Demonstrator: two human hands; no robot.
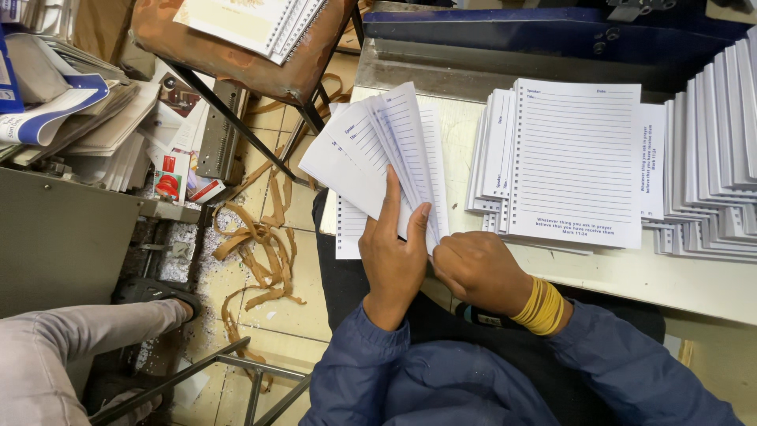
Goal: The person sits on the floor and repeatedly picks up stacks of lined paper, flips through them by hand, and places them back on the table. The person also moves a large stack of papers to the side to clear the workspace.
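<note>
Many paper scraps (256, 252) litter the tiled floor (303, 304) beside the worktable (631, 272).

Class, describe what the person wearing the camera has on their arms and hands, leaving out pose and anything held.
Both arms wear dark blue long sleeves ending at the wrists. The right hand is bare, with a thick stack of yellow bands round its wrist. The left hand is bare, with no ring, watch or glove visible.
</note>
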